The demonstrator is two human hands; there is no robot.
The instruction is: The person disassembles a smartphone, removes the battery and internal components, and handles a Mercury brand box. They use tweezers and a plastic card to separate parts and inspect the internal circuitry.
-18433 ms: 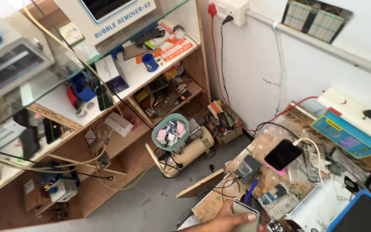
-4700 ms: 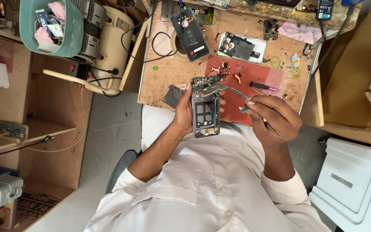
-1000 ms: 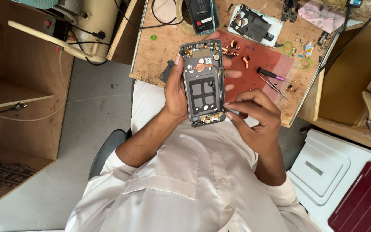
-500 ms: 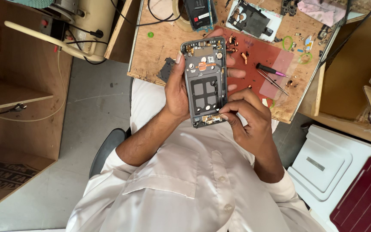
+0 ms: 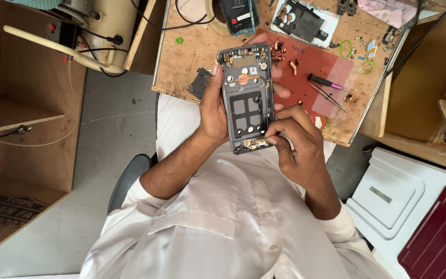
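While you sit with your lap against its near edge, the wooden surface [image 5: 192,51] spreads across the top of the view, bigger than anything else on show. Off its left edge stands a cream-coloured machine [image 5: 94,31] with a long pale arm, and off the right corner a white plastic lid [image 5: 388,191] lies next to a dark red case [image 5: 440,243].

On the surface, a red work mat [image 5: 311,64] runs from the middle out to the right edge. At the far edge rest a dark phone body [image 5: 238,15] and a black inner plate on white backing [image 5: 300,18].

Smaller than those, the opened phone frame [image 5: 247,98] is lifted above the near edge of the surface, upright in your view with its bare inside facing you. Your left hand [image 5: 213,108] is wrapped around its left side, thumb along the edge and fingertips showing past the right side. Your right hand [image 5: 295,142] is curled closed, thumb and forefinger pinched at the frame's bottom right corner, on the small board there; whether they grip a loose part, you cannot tell.

Smallest of all, a black-handled screwdriver [image 5: 323,81] and thin tweezers [image 5: 329,97] lie on the mat's right part, with green rings [image 5: 346,49] near the far right corner.
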